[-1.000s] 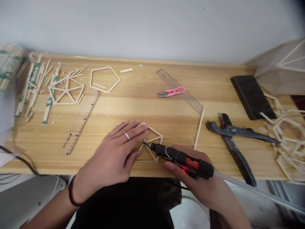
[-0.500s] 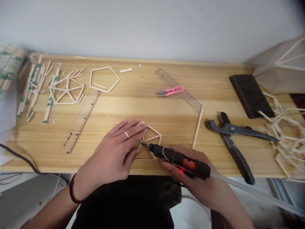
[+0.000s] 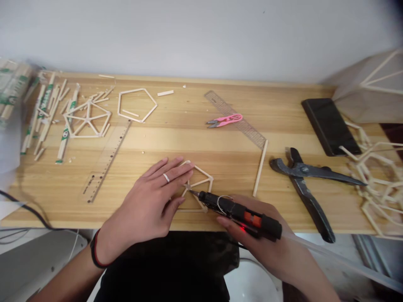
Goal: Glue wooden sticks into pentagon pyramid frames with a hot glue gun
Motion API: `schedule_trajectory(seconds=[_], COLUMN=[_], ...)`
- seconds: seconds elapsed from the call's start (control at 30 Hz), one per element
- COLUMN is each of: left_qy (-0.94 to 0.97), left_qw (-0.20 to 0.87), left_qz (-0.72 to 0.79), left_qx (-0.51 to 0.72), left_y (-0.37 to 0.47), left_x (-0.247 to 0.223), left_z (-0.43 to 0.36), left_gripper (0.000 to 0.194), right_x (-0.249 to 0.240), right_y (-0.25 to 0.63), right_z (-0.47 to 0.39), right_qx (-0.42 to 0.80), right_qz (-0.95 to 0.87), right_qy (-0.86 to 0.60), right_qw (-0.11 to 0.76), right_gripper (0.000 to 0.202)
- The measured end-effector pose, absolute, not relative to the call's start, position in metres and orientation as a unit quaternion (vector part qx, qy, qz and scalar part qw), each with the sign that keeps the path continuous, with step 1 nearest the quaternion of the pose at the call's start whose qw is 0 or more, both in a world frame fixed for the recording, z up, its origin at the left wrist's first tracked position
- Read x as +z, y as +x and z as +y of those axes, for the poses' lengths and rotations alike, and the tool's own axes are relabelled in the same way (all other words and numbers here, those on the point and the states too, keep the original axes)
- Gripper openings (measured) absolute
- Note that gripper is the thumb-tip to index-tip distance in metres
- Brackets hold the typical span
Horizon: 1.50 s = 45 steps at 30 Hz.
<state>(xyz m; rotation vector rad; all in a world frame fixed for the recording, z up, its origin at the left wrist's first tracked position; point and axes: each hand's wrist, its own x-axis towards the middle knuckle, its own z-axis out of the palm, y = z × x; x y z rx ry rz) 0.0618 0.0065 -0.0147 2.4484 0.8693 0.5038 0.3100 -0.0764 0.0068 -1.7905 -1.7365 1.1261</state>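
1. A small wooden stick frame [image 3: 200, 183] is laid on the tabletop [image 3: 176, 138] near its front edge; its left part is hidden under a hand, so its full outline cannot be made out.
2. The frame is pressed by the left hand [image 3: 151, 199], which is held flat with its fingers extended; whether a stick is pinched beneath the palm cannot be told.
3. A black glue gun [image 3: 239, 211] is gripped in the right hand [image 3: 267, 247], its fingers mostly hidden by the tool. The nozzle is pointed at the frame's inner joint; whether contact is made cannot be seen. A translucent rod at its rear is cut off at the lower right.
4. Beyond the hands, a patterned ruler [image 3: 255, 135] is partly covered by pink snips [image 3: 231, 119], with a loose stick [image 3: 260, 167] near its lower end.
5. To the right, dark pliers [image 3: 310, 171] are seen whole, while a tangled stick heap [image 3: 382, 184] is cut off by the picture's edge.
6. At far left, wrapped chopsticks [image 3: 14, 90] are cut off and blurred.
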Motion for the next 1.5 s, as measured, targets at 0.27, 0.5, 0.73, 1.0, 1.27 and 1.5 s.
schedule_trajectory(seconds=[0.27,0.5,0.73,1.0,1.27,1.5], left_qy=[0.898,0.898,0.897,0.897,0.896,0.898], left_qw=[0.243,0.245,0.244,0.248,0.248,0.247], left_qz=[0.317,0.317,0.318,0.316,0.320,0.317], left_qx=[0.184,0.183,0.188,0.184,0.182,0.180], left_y=[0.0622,0.0617,0.0622,0.0614,0.0618,0.0610], left_x=[-0.0141,-0.0142,-0.0153,-0.0162,-0.0158,-0.0153], left_z=[0.0068,0.0071,0.0063,0.0068,0.0066,0.0071], left_gripper=[0.051,0.052,0.052,0.051,0.051,0.051], right_x=[0.0079,0.0083,0.0092,0.0062,0.0091,0.0097], right_y=[0.3099,0.3092,0.3072,0.3063,0.3026,0.3014], right_z=[-0.0751,-0.0764,-0.0755,-0.0735,-0.0704,-0.0701], right_qx=[0.397,0.403,0.412,0.424,0.427,0.421], right_qz=[-0.613,-0.599,-0.584,-0.576,-0.586,-0.594], right_qy=[-0.653,-0.659,-0.663,-0.665,-0.656,-0.652], right_qw=[0.201,0.210,0.221,0.217,0.210,0.213], right_gripper=[0.033,0.032,0.034,0.033,0.033,0.039])
